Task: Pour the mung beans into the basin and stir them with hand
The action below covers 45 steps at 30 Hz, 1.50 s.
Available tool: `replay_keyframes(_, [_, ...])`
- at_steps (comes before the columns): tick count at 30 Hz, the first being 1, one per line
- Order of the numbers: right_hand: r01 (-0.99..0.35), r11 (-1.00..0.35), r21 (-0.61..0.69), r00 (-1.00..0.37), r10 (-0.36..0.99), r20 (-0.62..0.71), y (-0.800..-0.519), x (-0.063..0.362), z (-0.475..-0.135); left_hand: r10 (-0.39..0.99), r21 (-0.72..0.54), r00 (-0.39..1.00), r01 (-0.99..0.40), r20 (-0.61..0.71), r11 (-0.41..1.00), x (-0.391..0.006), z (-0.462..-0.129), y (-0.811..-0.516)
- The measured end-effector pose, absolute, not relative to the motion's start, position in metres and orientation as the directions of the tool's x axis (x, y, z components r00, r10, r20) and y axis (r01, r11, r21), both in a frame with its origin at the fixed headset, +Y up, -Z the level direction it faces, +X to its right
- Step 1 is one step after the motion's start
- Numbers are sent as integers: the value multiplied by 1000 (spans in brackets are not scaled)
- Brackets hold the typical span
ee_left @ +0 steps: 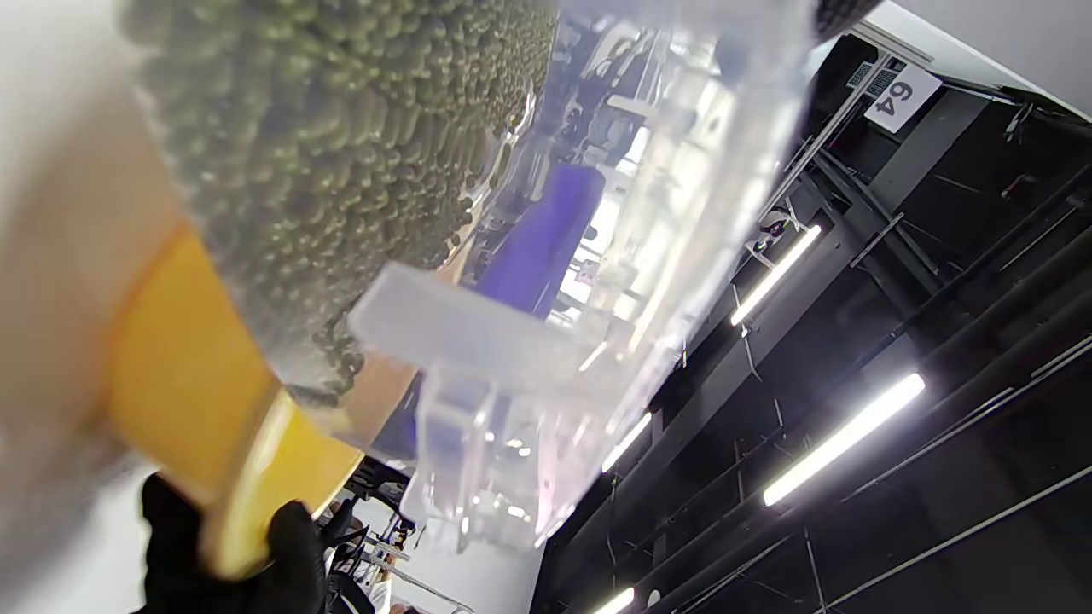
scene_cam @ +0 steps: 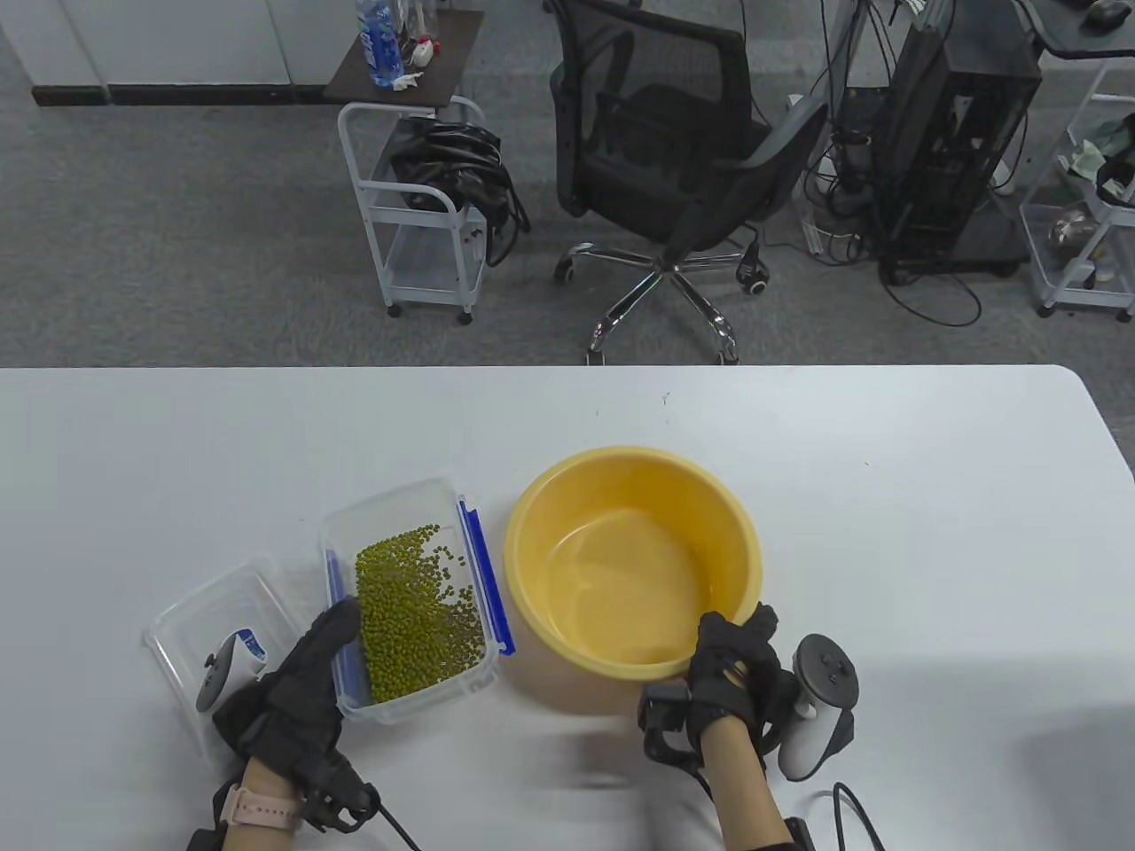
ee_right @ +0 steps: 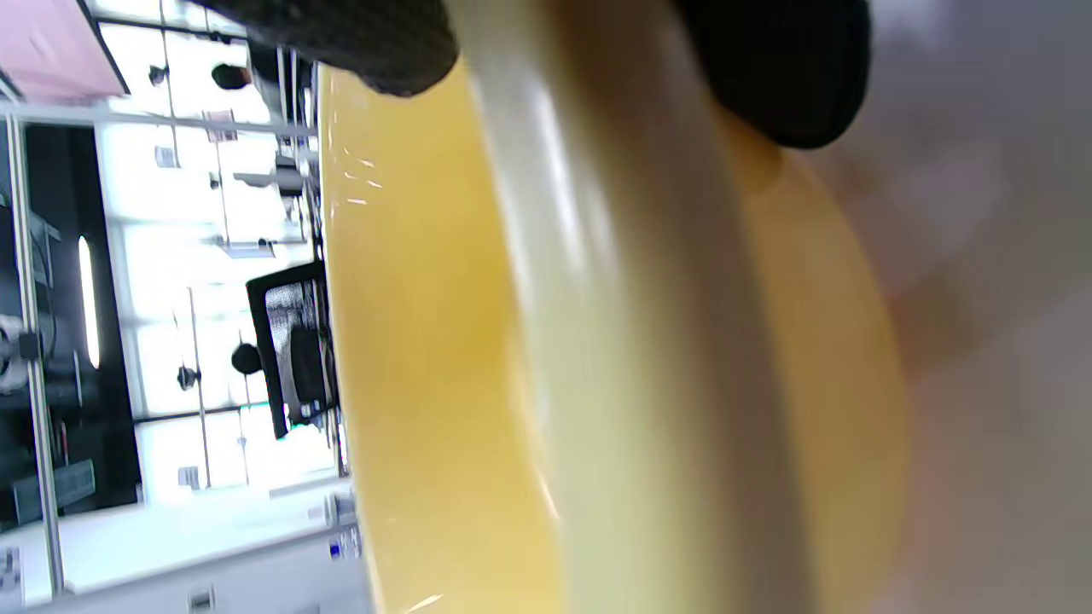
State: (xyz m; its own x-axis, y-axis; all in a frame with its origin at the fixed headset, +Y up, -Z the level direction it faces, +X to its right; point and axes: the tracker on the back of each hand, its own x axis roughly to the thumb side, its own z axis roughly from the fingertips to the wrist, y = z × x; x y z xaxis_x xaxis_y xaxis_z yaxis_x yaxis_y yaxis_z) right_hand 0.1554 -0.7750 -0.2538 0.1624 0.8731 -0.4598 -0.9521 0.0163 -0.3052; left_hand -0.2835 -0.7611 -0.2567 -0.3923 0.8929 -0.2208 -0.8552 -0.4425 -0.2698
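A yellow basin (scene_cam: pixel 567 523) stands mid-table with nothing in it. To its left is a clear container (scene_cam: pixel 390 510) with blue clips, and the green mung beans (scene_cam: pixel 412 620) in it are heaped toward the near end. My left hand (scene_cam: pixel 341 625) grips the container's near-left edge. My right hand (scene_cam: pixel 740 634) grips the basin's near rim, thumb inside and fingers outside. The left wrist view looks up through the container (ee_left: pixel 648 213) at the beans (ee_left: pixel 324 128), with the basin (ee_left: pixel 188 375) beside it. In the right wrist view, gloved fingers (ee_right: pixel 358 34) clamp the basin rim (ee_right: pixel 614 341).
A clear lid (scene_cam: pixel 191 612) lies on the white table (scene_cam: pixel 887 532) left of the container, partly under my left hand. Beyond the far edge stand an office chair (scene_cam: pixel 674 168), a white trolley (scene_cam: pixel 417 204) and a computer tower (scene_cam: pixel 958 133).
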Motion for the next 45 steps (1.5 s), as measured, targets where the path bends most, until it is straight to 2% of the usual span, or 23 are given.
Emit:
replay_keyframes(7, [-991,-21,-131,39,899,-436,-784,118,-250,903,-249,-372,-874,-213,-418,-289,-255,-757])
replay_keyframes(11, [-968,50,-247,134,933,-336,-777,133,-250,921,-216,-327,-904,-212,-370,-290,-252,-748])
replay_keyframes(16, [-931,15,-364,103,969,-224,-771,166,-253,976,-198,-161,-962,-147,-188,-278,-259,-720])
replay_keyframes(19, [-924,16,-382,107,970,-218,-776,175,-255,987,-130,-45,-989,-152,-65,-263,-263,-698])
replay_keyframes(22, [-922,48,-383,149,959,-239,-781,177,-257,971,-53,225,-974,-85,221,-241,-274,-669])
replay_keyframes(25, [-920,70,-385,177,952,-250,-785,179,-258,859,35,510,-858,-50,512,-212,-285,-646])
replay_keyframes(27, [-919,84,-385,193,948,-253,-786,180,-258,750,38,662,-749,-21,662,-192,-293,-640])
replay_keyframes(30, [-914,110,-389,225,939,-262,-790,182,-258,594,37,803,-595,46,803,-161,-301,-640])
replay_keyframes(34, [-911,118,-394,236,934,-267,-792,183,-259,379,30,917,-386,126,922,-127,-304,-646])
replay_keyframes(38, [-913,112,-392,227,938,-262,-790,183,-259,155,45,970,-166,186,985,-99,-296,-648])
replay_keyframes(45, [-919,117,-377,227,938,-262,-791,182,-259,-178,178,935,127,307,976,-71,-279,-649])
